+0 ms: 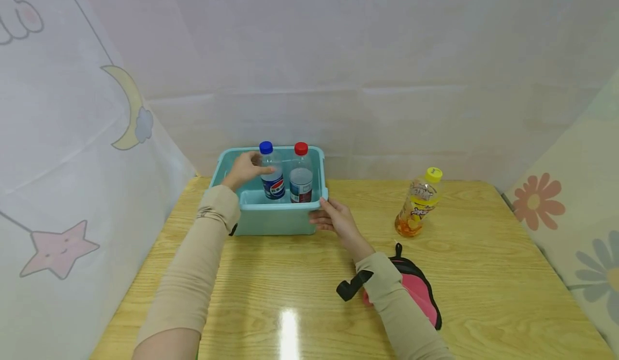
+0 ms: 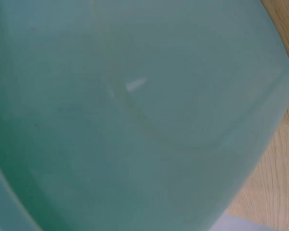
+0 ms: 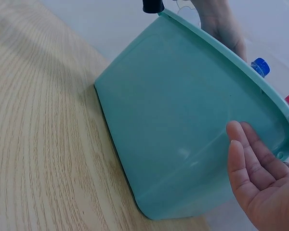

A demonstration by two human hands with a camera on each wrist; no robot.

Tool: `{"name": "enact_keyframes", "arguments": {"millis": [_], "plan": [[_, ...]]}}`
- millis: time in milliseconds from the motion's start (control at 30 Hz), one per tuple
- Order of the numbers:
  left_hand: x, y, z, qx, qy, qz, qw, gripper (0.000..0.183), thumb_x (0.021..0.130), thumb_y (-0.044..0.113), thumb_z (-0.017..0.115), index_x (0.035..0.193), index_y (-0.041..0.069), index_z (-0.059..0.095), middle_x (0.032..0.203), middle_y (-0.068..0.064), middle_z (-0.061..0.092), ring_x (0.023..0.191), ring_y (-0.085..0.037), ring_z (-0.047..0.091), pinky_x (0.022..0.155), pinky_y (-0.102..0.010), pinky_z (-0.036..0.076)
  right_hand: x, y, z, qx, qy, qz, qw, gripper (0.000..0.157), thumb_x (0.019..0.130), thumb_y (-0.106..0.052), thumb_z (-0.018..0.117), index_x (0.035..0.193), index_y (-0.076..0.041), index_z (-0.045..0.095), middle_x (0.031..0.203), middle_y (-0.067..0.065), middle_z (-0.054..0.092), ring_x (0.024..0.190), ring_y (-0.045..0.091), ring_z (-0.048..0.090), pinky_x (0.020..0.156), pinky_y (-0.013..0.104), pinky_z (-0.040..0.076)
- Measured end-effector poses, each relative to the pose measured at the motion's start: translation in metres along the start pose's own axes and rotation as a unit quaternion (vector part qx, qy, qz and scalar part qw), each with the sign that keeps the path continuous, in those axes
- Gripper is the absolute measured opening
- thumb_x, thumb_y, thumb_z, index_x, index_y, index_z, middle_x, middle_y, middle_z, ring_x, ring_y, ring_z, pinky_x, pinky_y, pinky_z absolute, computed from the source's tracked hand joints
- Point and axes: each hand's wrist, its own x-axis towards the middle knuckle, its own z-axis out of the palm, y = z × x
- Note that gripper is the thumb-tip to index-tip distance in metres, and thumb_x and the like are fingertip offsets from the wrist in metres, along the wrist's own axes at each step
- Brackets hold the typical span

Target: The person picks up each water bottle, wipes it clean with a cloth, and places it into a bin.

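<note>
A turquoise plastic bin (image 1: 276,221) stands at the back left of the table, with two bottles upright inside. My left hand (image 1: 245,170) reaches over its left side and grips the blue-capped Pepsi bottle (image 1: 273,185), thumb across the front. Beside that bottle is a red-capped bottle (image 1: 301,178). At the front right corner my right hand (image 1: 336,221) holds the bin, thumb over the rim and fingers along the outside wall, as the right wrist view also shows. Only the bin's wall (image 2: 149,110) and some tabletop fill the left wrist view.
A yellow-capped drink bottle (image 1: 418,203) stands right of the bin. Under my right forearm lies a pink and black pouch (image 1: 419,294), partly hidden by the sleeve. Behind the wooden table (image 1: 483,274) hangs a pale cloth (image 1: 367,80).
</note>
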Motion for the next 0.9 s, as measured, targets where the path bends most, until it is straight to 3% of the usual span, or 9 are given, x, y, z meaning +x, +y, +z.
{"name": "enact_keyframes", "arguments": {"millis": [167, 500, 667, 900], "plan": [[-0.001, 0.002, 0.001, 0.007, -0.001, 0.001, 1.0, 0.072, 0.081, 0.033, 0.069, 0.136, -0.001, 0.036, 0.132, -0.018, 0.043, 0.121, -0.031, 0.04, 0.096, -0.043, 0.039, 0.0, 0.0, 0.0, 0.002, -0.003, -0.004, 1.0, 0.04, 0.098, -0.025, 0.041, 0.127, 0.003, 0.044, 0.106, 0.033, 0.058, 0.093, 0.039, 0.06, 0.086, 0.053, 0.044], [-0.001, 0.003, -0.001, 0.01, -0.01, 0.001, 0.9999, 0.081, 0.082, 0.034, 0.068, 0.142, 0.002, 0.025, 0.133, -0.019, 0.041, 0.12, -0.033, 0.04, 0.094, -0.046, 0.04, 0.007, 0.006, -0.002, 0.005, -0.002, 0.0, 1.0, 0.04, 0.098, -0.027, 0.042, 0.127, 0.001, 0.045, 0.103, 0.028, 0.061, 0.091, 0.036, 0.062, 0.077, 0.042, 0.051], [-0.001, 0.001, -0.002, 0.005, -0.007, 0.004, 1.0, 0.083, 0.081, 0.033, 0.068, 0.144, 0.005, 0.021, 0.134, -0.02, 0.039, 0.12, -0.034, 0.041, 0.093, -0.047, 0.04, 0.016, 0.018, -0.006, 0.023, 0.002, 0.007, 1.0, 0.044, 0.096, -0.029, 0.046, 0.128, 0.001, 0.045, 0.098, 0.024, 0.064, 0.084, 0.028, 0.065, 0.071, 0.036, 0.053], [-0.006, 0.0, -0.007, -0.032, 0.005, 0.017, 0.9993, 0.081, 0.083, 0.03, 0.067, 0.144, 0.005, 0.02, 0.136, -0.019, 0.038, 0.122, -0.033, 0.039, 0.094, -0.046, 0.04, 0.017, 0.021, -0.01, 0.016, 0.026, 0.003, 1.0, 0.054, 0.095, -0.033, 0.048, 0.136, -0.001, 0.037, 0.099, 0.021, 0.065, 0.078, 0.02, 0.067, 0.073, 0.037, 0.053]]}}
